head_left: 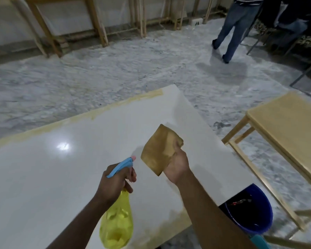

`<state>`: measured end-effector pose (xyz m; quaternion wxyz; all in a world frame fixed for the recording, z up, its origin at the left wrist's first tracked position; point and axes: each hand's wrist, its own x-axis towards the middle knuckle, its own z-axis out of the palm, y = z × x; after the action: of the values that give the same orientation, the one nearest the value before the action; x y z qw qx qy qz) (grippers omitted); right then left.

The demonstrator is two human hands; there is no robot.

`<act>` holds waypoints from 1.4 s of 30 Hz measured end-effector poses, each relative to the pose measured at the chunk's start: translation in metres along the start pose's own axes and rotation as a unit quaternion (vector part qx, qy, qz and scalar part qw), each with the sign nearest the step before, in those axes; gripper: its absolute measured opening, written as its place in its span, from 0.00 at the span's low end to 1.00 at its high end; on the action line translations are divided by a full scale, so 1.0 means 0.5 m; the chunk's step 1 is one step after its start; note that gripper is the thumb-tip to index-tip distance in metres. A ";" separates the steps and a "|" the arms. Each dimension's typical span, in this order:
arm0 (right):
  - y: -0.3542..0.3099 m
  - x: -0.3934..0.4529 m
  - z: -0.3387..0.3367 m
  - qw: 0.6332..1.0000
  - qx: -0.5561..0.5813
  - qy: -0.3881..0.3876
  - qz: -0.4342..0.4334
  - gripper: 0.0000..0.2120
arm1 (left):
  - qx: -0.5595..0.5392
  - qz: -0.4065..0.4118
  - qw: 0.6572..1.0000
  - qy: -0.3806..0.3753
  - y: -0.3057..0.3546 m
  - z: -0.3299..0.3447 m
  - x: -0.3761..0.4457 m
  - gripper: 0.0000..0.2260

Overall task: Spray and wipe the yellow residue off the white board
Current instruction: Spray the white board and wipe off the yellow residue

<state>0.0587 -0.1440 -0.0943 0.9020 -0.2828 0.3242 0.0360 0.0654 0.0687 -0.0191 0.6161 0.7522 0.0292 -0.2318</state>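
Observation:
A large glossy white board point(65, 173) lies flat in front of me. Yellow residue point(104, 109) runs in a band along its far edge, and a fainter yellow patch point(171, 223) marks the near right edge. My left hand point(115, 184) grips a spray bottle point(118, 223) with a yellow body and a blue trigger head, its pink nozzle pointing away over the board. My right hand point(177, 166) holds up a folded brown cloth point(159, 150) just above the board's right part.
A blue bucket point(258, 214) stands on the floor off the board's near right corner. A light wooden table point(291, 130) is to the right. A person in jeans point(235, 27) stands at the far right. Wooden frames point(48, 29) line the back wall.

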 end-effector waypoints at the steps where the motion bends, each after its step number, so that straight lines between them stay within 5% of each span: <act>1: -0.002 0.017 0.010 1.000 0.001 -0.008 0.009 0.29 | 0.000 0.000 1.000 0.001 0.008 -0.005 0.017 0.11; 9: -0.041 0.195 0.084 0.996 -0.083 -0.018 0.011 0.25 | -0.020 0.019 1.000 -0.001 0.057 -0.023 0.205 0.12; 18: -0.290 0.476 0.122 0.965 -0.204 0.131 -0.103 0.25 | -0.072 0.066 0.995 -0.004 0.110 -0.012 0.428 0.10; 21: -0.397 0.559 0.135 0.903 -0.339 0.196 -0.173 0.25 | -0.081 0.078 0.994 0.004 0.113 -0.018 0.467 0.12; 26: -0.493 0.704 0.141 0.737 -0.565 0.285 -0.237 0.23 | -0.089 0.062 0.994 0.024 0.090 -0.043 0.522 0.10; 34: -0.378 0.864 0.156 0.553 -0.783 0.258 -0.119 0.30 | -0.125 0.045 0.990 0.050 0.048 -0.080 0.578 0.11; 42: -0.202 0.867 0.227 0.506 -0.820 0.256 -0.078 0.29 | -0.181 0.066 0.981 0.024 0.026 -0.147 0.556 0.09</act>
<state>0.4891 -0.2192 -0.2356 0.1443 -0.9174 0.3431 0.1409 0.3406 0.0676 -0.1042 0.7548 0.6343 0.0357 -0.1631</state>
